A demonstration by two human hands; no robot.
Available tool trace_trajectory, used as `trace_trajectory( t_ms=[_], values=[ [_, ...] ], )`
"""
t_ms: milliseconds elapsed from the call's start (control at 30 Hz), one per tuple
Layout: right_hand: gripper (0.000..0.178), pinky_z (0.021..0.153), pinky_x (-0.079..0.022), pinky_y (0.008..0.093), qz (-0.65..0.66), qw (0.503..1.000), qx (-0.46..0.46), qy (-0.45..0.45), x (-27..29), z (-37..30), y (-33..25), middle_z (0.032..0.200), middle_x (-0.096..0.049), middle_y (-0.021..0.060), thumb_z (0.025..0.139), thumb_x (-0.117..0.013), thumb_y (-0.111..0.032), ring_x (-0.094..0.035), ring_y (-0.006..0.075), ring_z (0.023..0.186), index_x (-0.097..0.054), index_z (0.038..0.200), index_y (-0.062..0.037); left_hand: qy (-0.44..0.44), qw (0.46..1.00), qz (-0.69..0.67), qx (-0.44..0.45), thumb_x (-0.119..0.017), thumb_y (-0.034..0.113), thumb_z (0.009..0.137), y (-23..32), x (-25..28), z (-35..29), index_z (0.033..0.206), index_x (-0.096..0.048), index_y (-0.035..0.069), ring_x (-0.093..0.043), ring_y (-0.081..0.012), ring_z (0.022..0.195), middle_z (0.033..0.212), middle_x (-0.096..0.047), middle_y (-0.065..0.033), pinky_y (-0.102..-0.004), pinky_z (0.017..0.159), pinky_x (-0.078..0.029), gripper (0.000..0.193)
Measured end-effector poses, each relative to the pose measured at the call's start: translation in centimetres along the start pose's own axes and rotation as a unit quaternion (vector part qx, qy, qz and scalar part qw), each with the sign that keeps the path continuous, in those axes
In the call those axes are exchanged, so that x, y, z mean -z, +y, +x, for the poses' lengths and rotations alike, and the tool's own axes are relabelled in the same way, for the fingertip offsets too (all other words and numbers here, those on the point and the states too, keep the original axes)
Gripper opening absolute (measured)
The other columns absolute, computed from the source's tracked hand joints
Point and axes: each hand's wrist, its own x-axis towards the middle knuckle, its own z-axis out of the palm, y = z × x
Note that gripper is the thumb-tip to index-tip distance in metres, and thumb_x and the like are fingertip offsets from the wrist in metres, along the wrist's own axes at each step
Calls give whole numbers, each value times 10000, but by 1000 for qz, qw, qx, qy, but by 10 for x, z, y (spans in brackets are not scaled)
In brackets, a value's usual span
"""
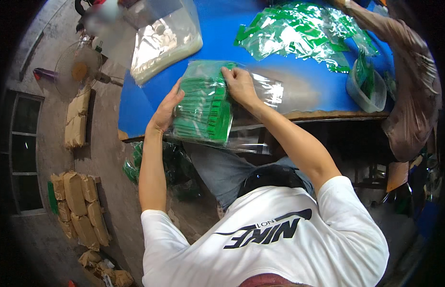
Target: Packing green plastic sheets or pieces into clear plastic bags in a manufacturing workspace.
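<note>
Head view, with the clock centred on the bundle: at about eight o'clock, brown wrapped packages (pixel 78 205) are stacked against the floor's left part, and a standing fan (pixel 79 71) is between nine and ten. At eleven o'clock a stack of clear plastic film (pixel 165 40) lies on the blue worktop (pixel 220 36). The left hand (pixel 167 110) is at nine o'clock, set along the bundle's left edge; whether its hidden fingers grip from below, I cannot tell. The bundle of green packets (pixel 203 103), covered in clear plastic, lies between both hands, across the worktop's near edge. The right hand (pixel 240 86), at two o'clock, has its fingers curled and pinches the bundle's upper right edge. Near three o'clock, loose clear film (pixel 272 91) lies just beside the right hand. Farther off at two o'clock spreads a heap of green-edged clear bags (pixel 299 36). A translucent tub (pixel 375 98) with green packets stands at three o'clock, near another person's sleeve (pixel 411 71).
</note>
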Motion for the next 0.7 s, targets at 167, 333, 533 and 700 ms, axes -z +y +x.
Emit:
trace_trajectory(
  t_ms=[167, 333, 533, 700],
  values=[
    [495, 561, -399, 356, 74, 995, -53, -42, 28, -27, -18, 583, -502, 82, 988, -598, -386, -443, 125, 604, -600, 737, 41, 67, 997, -27, 7, -560, 398, 997, -25, 29, -3, 1578, -178, 22, -209, -249, 1494, 1616, -255, -130, -355, 1207, -161, 790],
    [483, 601, -424, 426, 35, 986, 24, -163, 1, -51, -36, 607, -521, 161, 996, -575, -377, -486, 231, 585, -598, 782, 55, -1, 998, -48, 36, -544, 353, 1014, -13, 9, 13, 1560, -248, 19, -319, -241, 1446, 1566, -357, -129, -369, 1186, -233, 705],
    [425, 792, -470, 536, -124, 918, 96, -363, 47, -63, -29, 823, -607, 329, 1027, -407, -299, -629, 471, 781, -598, 985, 78, 72, 995, 7, 65, -577, 303, 1005, -19, 26, -32, 1484, -406, 17, -479, -185, 1278, 1426, -510, -79, -333, 1082, -365, 583],
    [327, 660, -560, 431, 98, 895, -121, -418, 26, -62, -24, 873, -696, 218, 1014, -418, -213, -712, 291, 755, -597, 1065, 56, 3, 974, 206, 95, -616, 352, 979, 6, 32, 7, 1440, -450, -33, -508, -237, 1274, 1412, -540, -138, -339, 1103, -347, 623]
  ],
)
